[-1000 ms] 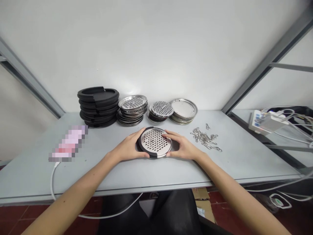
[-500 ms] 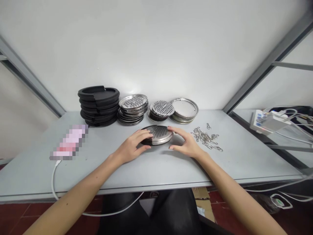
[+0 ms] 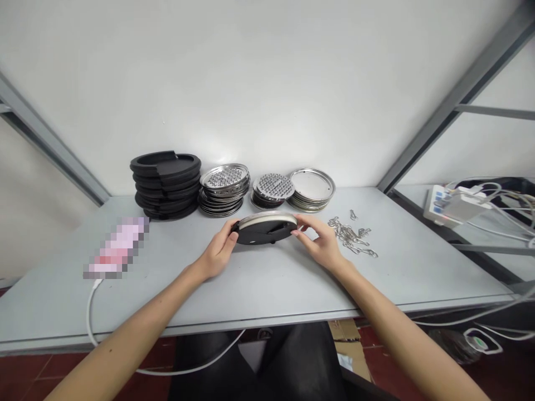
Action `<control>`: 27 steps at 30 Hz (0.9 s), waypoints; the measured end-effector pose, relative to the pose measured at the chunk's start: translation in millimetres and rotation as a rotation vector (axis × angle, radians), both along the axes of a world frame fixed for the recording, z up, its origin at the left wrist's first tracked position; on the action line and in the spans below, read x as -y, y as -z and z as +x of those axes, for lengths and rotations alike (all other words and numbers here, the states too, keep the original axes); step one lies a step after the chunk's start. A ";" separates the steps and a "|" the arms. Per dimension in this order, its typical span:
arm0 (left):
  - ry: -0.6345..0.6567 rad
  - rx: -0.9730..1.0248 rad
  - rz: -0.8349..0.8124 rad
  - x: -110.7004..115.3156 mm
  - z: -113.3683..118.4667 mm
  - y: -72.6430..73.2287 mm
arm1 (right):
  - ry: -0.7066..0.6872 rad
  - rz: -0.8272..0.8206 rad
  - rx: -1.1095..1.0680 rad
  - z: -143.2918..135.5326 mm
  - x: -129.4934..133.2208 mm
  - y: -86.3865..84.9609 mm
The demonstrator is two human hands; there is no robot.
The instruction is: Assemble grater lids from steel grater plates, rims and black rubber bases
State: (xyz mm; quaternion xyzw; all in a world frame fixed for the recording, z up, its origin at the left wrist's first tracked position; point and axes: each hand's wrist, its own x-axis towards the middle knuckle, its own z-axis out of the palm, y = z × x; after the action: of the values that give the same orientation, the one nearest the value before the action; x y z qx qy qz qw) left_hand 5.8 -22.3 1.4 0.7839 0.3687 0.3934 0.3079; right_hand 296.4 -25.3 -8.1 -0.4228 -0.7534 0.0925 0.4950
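Note:
Between my hands a round black disc [image 3: 263, 231] with a shiny metal rim is tilted up, its black face turned toward me. My left hand [image 3: 219, 248] grips its left edge, thumb on the near side. The fingers of my right hand [image 3: 320, 239] are closed on its right edge. Behind it stand a stack of patterned metal discs [image 3: 225, 177], a smaller stack of patterned discs [image 3: 273, 187] and a stack of smooth metal lids [image 3: 312, 185]. Small metal clips [image 3: 349, 235] lie in a loose pile right of my right hand.
A tall stack of black rings [image 3: 167, 184] stands at the back left of the grey table [image 3: 259, 295]. A blurred-out phone [image 3: 119, 245] with a white cable lies at the left. A power strip [image 3: 453, 206] with cables is at the right.
The disc has been tipped up, so its black face shows where its patterned metal top showed before. Both hands now hold its edges; my right thumb has closed onto it.

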 end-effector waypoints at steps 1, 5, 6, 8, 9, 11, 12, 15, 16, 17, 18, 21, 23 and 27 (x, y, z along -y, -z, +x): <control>0.002 -0.003 0.001 -0.1 0.1 -0.8 | 0.002 0.009 -0.004 -0.3 0.5 -0.8; 0.001 -0.012 0.038 -2.0 -0.5 -2.4 | -0.004 0.057 -0.008 -1.2 1.7 -3.7; -0.001 -0.011 0.048 -2.5 -0.9 -2.5 | -0.015 0.074 -0.009 -1.3 1.7 -4.2; -0.001 -0.015 0.060 -3.0 -1.8 -2.6 | -0.048 0.104 -0.007 -1.4 1.4 -4.6; 0.005 -0.024 0.063 -3.0 -2.3 -2.6 | -0.065 0.116 -0.005 -1.4 1.3 -4.7; 0.018 -0.052 0.058 -2.6 -3.0 -2.6 | -0.087 0.127 0.005 -1.7 1.3 -4.9; 0.024 -0.066 0.053 -2.3 -3.2 -2.7 | -0.094 0.132 0.010 -1.9 1.4 -5.1; 0.032 -0.091 0.043 -1.6 -2.9 -3.0 | -0.108 0.144 0.025 -2.6 2.0 -5.8; 0.034 -0.093 0.042 -1.5 -2.5 -3.2 | -0.111 0.144 0.031 -2.8 2.3 -6.0; 0.035 -0.094 0.042 -1.4 -2.2 -3.5 | -0.115 0.142 0.035 -3.0 2.6 -6.1; 0.035 -0.096 0.042 -1.4 -1.9 -3.8 | -0.118 0.139 0.036 -3.2 2.9 -6.0; 0.033 -0.105 0.040 -1.4 -1.3 -4.7 | -0.133 0.132 0.031 -3.7 3.4 -5.1; 0.033 -0.113 0.042 -1.4 -1.3 -5.0 | -0.145 0.132 0.029 -3.9 3.6 -4.0; 0.032 -0.135 0.062 -1.9 -1.2 -4.7 | -0.165 0.114 0.029 -3.8 3.5 -1.9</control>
State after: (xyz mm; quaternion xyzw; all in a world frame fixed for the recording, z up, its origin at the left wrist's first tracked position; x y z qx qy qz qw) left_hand 4.5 -20.4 6.1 0.8236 0.3636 0.3460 0.2641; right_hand 292.6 -28.8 -6.2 -0.3316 -0.7968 0.0841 0.4980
